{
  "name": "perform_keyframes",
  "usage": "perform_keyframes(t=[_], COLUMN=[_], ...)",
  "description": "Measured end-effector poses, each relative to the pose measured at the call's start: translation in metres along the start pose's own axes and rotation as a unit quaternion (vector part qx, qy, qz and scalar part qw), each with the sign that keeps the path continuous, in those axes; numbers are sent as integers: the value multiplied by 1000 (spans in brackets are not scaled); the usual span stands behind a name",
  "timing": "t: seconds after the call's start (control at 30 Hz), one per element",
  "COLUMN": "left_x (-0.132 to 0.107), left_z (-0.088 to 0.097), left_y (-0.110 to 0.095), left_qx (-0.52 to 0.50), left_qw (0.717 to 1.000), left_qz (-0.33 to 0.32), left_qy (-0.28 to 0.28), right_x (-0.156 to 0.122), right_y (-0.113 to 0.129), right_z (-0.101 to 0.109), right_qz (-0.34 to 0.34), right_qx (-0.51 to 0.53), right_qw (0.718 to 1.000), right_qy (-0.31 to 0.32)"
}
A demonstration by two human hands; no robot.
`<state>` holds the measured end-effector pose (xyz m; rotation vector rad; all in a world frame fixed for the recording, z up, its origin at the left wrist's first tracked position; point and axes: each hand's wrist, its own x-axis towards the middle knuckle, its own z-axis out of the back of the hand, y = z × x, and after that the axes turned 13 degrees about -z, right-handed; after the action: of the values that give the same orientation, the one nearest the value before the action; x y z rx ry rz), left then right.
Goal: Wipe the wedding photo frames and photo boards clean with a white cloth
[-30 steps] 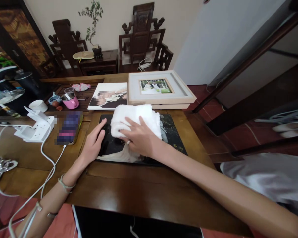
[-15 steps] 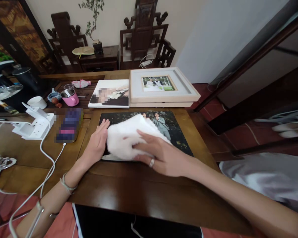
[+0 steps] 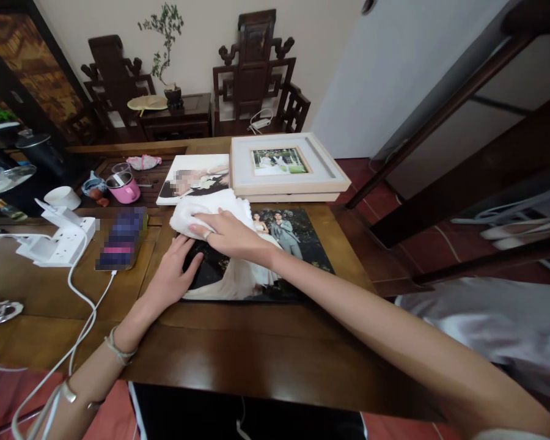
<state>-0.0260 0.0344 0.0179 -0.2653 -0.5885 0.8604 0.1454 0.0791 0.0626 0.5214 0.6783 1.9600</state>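
Note:
A dark wedding photo panel (image 3: 311, 241) lies flat on the wooden table (image 3: 238, 348). My right hand (image 3: 231, 235), with a ring on one finger, presses a folded white cloth (image 3: 227, 205) against the panel's far left corner. Part of the cloth reaches past the panel's far edge, close to the pale photo panel behind. My left hand (image 3: 172, 269) rests at the panel's left edge, fingers stretched out and thumb apart, holding nothing. My right forearm covers part of the picture.
Behind lie a white-edged photo panel (image 3: 192, 174) and stacked pale frames (image 3: 293, 186). To the left are a phone (image 3: 121, 238) on its charging cable, a white power strip (image 3: 68, 238) and a pink mug (image 3: 124, 188). White cables run beside my left arm.
My right hand has moved the cloth from the panel's near middle to its far left corner, uncovering the dress and the couple. The left hand stays at the left edge, its thumb now spread.

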Motion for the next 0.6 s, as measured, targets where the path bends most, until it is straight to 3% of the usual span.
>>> perform_keyframes(t=[0.27,0.37,0.47,0.6], left_x=[-3,-2,-2,-2], left_z=[-2,-1,-1,1], left_y=[5,6,6,5], left_qx=[8,9,11,11], left_qw=[1000,1000,1000,1000], left_qz=[-3,-4,-3,1], left_qy=[-8,-14,-15,-12], right_x=[-68,-97,-129,-167], right_y=[-56,-73,-72,-46], right_z=[47,55,48,30], right_qz=[-44,-47,-14,47], right_qx=[-73,-127,-157,-147], right_qw=[995,986,982,985], right_qy=[-56,-92,-108,-79])
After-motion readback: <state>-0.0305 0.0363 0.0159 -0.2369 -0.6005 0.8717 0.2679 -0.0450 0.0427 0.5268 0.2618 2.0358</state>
